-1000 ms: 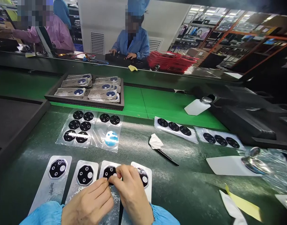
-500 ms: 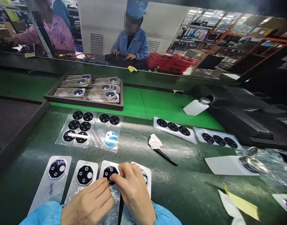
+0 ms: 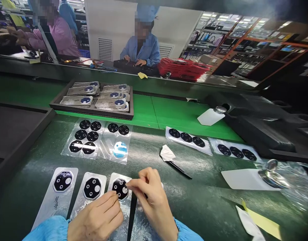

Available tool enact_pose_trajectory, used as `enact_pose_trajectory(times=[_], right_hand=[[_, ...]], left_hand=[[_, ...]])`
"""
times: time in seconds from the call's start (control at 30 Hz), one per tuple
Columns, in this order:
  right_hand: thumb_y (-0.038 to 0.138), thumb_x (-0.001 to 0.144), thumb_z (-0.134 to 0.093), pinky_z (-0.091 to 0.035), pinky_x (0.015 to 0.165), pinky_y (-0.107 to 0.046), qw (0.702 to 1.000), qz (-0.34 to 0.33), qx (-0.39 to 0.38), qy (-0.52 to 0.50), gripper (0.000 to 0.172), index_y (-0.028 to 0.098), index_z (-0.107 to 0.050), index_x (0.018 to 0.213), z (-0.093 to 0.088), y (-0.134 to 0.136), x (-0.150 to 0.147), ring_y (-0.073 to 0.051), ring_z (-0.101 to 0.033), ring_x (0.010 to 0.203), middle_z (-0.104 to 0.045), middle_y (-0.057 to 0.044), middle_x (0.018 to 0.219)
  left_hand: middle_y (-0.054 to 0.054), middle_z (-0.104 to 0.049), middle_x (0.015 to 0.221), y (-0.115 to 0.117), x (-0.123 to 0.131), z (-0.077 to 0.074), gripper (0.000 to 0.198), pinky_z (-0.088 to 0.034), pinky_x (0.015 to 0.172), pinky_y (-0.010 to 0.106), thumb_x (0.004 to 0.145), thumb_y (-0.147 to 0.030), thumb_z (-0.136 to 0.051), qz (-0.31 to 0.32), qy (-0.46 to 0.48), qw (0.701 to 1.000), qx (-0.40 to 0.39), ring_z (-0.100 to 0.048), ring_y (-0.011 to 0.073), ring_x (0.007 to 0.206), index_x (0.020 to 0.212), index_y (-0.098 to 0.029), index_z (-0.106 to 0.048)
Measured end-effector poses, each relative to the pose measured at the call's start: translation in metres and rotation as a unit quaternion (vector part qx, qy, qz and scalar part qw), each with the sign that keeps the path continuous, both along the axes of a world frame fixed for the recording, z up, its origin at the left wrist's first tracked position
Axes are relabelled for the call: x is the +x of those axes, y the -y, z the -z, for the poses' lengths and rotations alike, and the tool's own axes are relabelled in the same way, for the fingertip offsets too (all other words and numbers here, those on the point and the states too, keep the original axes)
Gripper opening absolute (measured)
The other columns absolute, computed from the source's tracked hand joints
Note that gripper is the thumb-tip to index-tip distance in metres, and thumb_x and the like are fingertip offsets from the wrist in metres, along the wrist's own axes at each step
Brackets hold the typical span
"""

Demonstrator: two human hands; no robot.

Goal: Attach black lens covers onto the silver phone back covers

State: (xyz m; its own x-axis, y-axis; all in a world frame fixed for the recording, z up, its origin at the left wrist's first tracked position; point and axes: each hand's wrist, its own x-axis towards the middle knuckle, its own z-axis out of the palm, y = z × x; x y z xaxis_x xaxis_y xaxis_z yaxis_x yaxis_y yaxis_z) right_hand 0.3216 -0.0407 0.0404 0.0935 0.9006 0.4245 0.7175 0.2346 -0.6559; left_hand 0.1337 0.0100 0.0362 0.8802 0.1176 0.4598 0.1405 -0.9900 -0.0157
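The right hand [image 3: 151, 201] is lifting away from the black lens plate [image 3: 120, 188], which is lying on the third card [image 3: 114, 176] and now showing more of its face. Its thumb and finger are pinching close together at the plate's upper edge, though I can't tell whether they're gripping anything. The left hand [image 3: 95, 214] is staying curled low, a fingertip touching the plate's lower edge. The fourth card [image 3: 161, 185] is sitting mostly hidden behind the right hand.
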Motion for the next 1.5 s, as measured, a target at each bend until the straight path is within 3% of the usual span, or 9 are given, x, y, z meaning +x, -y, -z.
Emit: enact_pose_trajectory(times=[0.33, 0.87, 1.1, 1.33, 1.5], right_hand=[[0.008, 0.093, -0.055, -0.042, 0.066, -0.031, 0.999, 0.027, -0.019, -0.035, 0.018, 0.022, -0.065, 0.091, 0.003, -0.002, 0.004, -0.019, -0.046, 0.079, -0.044, -0.002, 0.082], [0.009, 0.095, -0.052, -0.040, 0.062, -0.029, 0.999, 0.021, -0.045, -0.014, 0.019, 0.023, -0.062, 0.088, 0.003, -0.001, -0.002, -0.019, -0.046, 0.075, -0.045, -0.002, 0.080], [0.009, 0.096, -0.050, -0.039, 0.061, -0.030, 0.999, 0.016, -0.043, -0.027, 0.020, 0.022, -0.063, 0.088, 0.001, -0.001, -0.003, -0.019, -0.046, 0.075, -0.047, -0.002, 0.079], [0.009, 0.096, -0.051, -0.039, 0.061, -0.030, 0.998, 0.010, -0.043, -0.038, 0.019, 0.022, -0.063, 0.087, 0.001, -0.002, -0.003, -0.018, -0.045, 0.076, -0.047, -0.002, 0.079], [0.007, 0.095, -0.054, -0.036, 0.062, -0.029, 0.999, 0.001, -0.043, 0.003, 0.018, 0.020, -0.062, 0.085, -0.002, -0.007, -0.007, -0.017, -0.043, 0.076, -0.047, -0.001, 0.081]], left_hand=[[0.008, -0.068, 0.087, -0.012, -0.005, -0.009, 0.028, -0.054, 0.102, 0.039, 0.098, -0.003, -0.039, -0.004, 0.028, 0.996, -0.081, -0.067, 0.0180, 0.093, 0.086, -0.009, -0.064], [0.012, -0.070, 0.090, -0.014, -0.005, -0.006, 0.027, -0.058, 0.097, 0.042, 0.092, 0.004, -0.040, -0.015, 0.013, 0.999, -0.034, -0.069, 0.0218, 0.095, 0.092, -0.005, -0.066], [0.009, -0.071, 0.093, -0.013, -0.006, 0.000, 0.028, -0.057, 0.101, 0.039, 0.094, 0.002, -0.039, -0.024, -0.005, 1.000, -0.016, -0.069, 0.0187, 0.096, 0.090, -0.009, -0.064], [0.010, -0.069, 0.092, -0.013, -0.007, 0.004, 0.026, -0.057, 0.100, 0.042, 0.094, 0.001, -0.040, -0.021, -0.016, 0.999, -0.020, -0.069, 0.0211, 0.095, 0.090, -0.008, -0.064], [0.009, -0.069, 0.091, -0.013, -0.005, 0.004, 0.026, -0.056, 0.101, 0.041, 0.094, 0.001, -0.041, -0.025, -0.008, 1.000, -0.010, -0.069, 0.0199, 0.095, 0.090, -0.008, -0.064]])
